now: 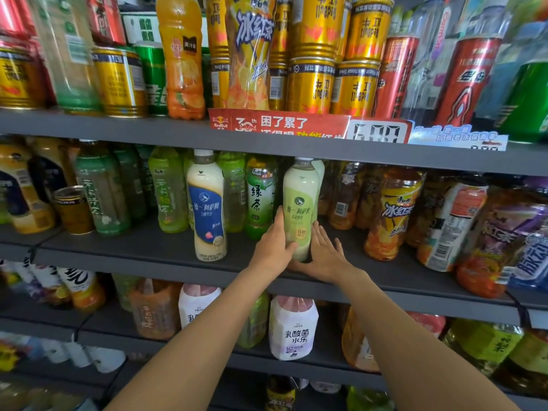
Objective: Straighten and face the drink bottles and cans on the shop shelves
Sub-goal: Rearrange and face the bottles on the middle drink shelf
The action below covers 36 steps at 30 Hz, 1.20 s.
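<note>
Head view, middle shelf: I've got both hands on the pale green milk-tea bottle [300, 203], which stands upright near the front edge of the middle shelf [148, 247], label facing me.
Left grip: my left hand [274, 241] is pressed against the bottle's left side, fingers straight and running up along it, thumb across the lower front.
Right grip: my right hand [324, 253] is spread, fingers fanned beside the bottle's lower right; fingertips touch it near the base, thumb reaching under towards my left hand.
Neighbour to the left: a blue-label milk-tea bottle [207, 206] stands upright, also forward on the shelf, apart from mine with a gap between them.
Between and behind: a green tea bottle [261, 197] sits further back, just left of my left hand, with more green bottles in a row behind it.
Right of my bottle: an iced tea bottle [391, 215] with a yellow label leans a little, well clear of my right hand; more amber bottles crowd beyond it, blurred.
Far left: a small gold can [72, 209] stands among darker bottles.
Top shelf: gold cans [311, 84] stacked two high, a red price strip [278, 124] clipped to the shelf edge right below them.
Lower shelf: a white yoghurt-drink bottle [292, 327] sits under my forearms.
</note>
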{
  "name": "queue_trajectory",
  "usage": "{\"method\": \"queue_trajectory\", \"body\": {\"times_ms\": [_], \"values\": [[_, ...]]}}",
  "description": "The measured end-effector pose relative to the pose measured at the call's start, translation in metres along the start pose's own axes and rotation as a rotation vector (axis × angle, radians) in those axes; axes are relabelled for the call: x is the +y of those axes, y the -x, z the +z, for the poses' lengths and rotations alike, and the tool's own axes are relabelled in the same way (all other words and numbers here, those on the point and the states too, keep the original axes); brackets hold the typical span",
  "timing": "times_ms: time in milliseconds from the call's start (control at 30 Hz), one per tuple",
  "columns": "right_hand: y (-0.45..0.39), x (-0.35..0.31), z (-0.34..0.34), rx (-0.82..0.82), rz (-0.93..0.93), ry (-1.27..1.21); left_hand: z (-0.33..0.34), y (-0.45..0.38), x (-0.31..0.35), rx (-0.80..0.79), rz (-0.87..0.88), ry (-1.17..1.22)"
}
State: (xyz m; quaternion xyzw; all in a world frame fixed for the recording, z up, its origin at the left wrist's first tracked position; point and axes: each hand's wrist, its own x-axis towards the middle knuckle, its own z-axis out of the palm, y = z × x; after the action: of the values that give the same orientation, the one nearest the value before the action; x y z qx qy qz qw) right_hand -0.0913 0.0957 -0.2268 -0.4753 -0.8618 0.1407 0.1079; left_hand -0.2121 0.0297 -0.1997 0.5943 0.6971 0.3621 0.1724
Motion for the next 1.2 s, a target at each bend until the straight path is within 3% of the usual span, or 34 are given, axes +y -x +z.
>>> {"method": "queue_trajectory", "body": {"times_ms": [200, 700, 833, 1000, 1100, 1200], "values": [[-0.011, -0.001, 0.002, 0.083, 0.074, -0.217, -0.004, -0.004, 0.0, -0.048, -0.029, -0.004], [-0.021, -0.013, 0.0, 0.015, 0.116, -0.105, -0.001, -0.015, 0.001, -0.039, -0.042, -0.065], [0.004, -0.017, 0.003, 0.122, 0.127, 0.101, 0.005, -0.005, 0.002, 0.069, -0.005, -0.173], [0.033, -0.02, 0.0, 0.156, 0.085, 0.305, 0.015, 0.025, 0.005, 0.319, 0.186, -0.422], [0.051, -0.012, -0.008, 0.178, 0.094, 0.363, 0.023, 0.034, 0.003, 0.171, 0.353, -0.583], [0.072, 0.005, -0.017, 0.218, 0.133, 0.399, 0.033, 0.034, 0.001, 0.049, 0.288, -0.709]]}}
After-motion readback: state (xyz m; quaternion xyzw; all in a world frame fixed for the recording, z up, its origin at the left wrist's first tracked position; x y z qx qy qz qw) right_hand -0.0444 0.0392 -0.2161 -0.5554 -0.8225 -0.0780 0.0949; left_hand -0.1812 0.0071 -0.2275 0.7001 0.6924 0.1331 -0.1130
